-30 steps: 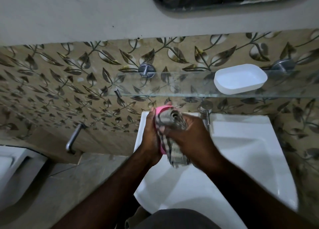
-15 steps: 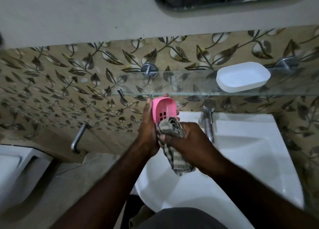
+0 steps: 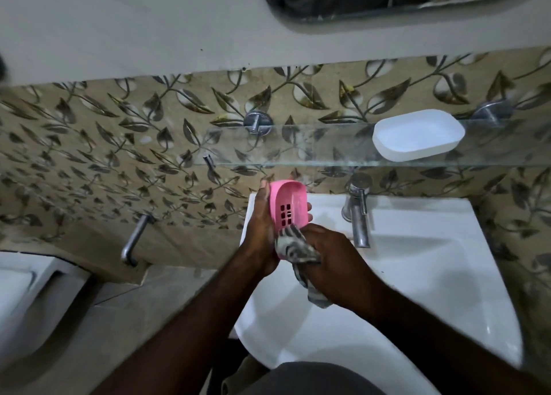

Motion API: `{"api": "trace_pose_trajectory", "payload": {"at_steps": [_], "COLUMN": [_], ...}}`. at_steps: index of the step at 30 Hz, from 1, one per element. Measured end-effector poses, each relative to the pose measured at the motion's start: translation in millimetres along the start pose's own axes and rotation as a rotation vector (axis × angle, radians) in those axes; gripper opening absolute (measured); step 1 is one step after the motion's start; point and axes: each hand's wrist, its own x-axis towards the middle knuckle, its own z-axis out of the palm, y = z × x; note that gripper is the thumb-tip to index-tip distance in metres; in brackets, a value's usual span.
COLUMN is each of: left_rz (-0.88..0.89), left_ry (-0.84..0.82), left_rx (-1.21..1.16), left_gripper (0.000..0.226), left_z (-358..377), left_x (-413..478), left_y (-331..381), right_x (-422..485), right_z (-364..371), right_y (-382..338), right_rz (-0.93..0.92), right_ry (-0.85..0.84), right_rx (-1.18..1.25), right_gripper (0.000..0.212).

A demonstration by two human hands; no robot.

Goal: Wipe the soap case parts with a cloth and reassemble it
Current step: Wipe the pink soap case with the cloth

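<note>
Downward slid the checked cloth point(image 3: 295, 247), baring the pink slotted tray point(image 3: 290, 199) left of the tap point(image 3: 357, 212). Curled fingers of the left hand point(image 3: 259, 227) clasp the tray, the right hand point(image 3: 329, 256) clenches the cloth; pushing a cloth corner into the slots would likely clean best.

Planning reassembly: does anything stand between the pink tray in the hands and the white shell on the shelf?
Nothing lies between pink tray and white shell; only the glass shelf's front edge to lift over, with the tap close beside that path.
</note>
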Motion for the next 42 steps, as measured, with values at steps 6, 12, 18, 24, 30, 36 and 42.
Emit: {"api": "trace_pose_trajectory", "payload": {"at_steps": [6, 12, 18, 24, 30, 36, 42], "left_rz": [0.005, 0.056, 0.042, 0.062, 0.033, 0.096, 0.046], "left_ry": [-0.016, -0.035, 0.056, 0.002, 0.037, 0.045, 0.045], "left_rx": [0.03, 0.073, 0.164, 0.122, 0.137, 0.112, 0.11], "left_gripper": [0.069, 0.062, 0.079, 0.08, 0.079, 0.071, 0.076], "left_z": [7.9, 2.6, 8.1, 2.8, 3.9, -0.6, -6.1], "left_x": [-5.0, 0.0, -4.7, -1.4, -1.0, -1.2, 1.7], "left_y": [-2.2, 16.2, 3.6, 6.5, 8.4, 15.9, 8.4], "right_x": [4.9, 0.1, 4.2, -8.8, 0.2, -6.6, 2.2], "right_z": [-4.1, 0.1, -3.9, 2.9, -4.5, 7.1, -1.6], "right_y": [-14.0, -1.9, 3.7, -1.7, 0.5, -2.5, 7.7], "right_rz": [0.139, -0.119, -0.007, -0.111, -0.042, -0.224, -0.124], "right_ry": [0.074, 0.083, 0.061, 0.118, 0.113, 0.156, 0.133], "right_rx": [0.335, -0.041, -0.116, -0.122, -0.123, -0.109, -0.213], "right_gripper": [0.009, 0.019, 0.017, 0.02, 0.011, 0.03, 0.021]}}
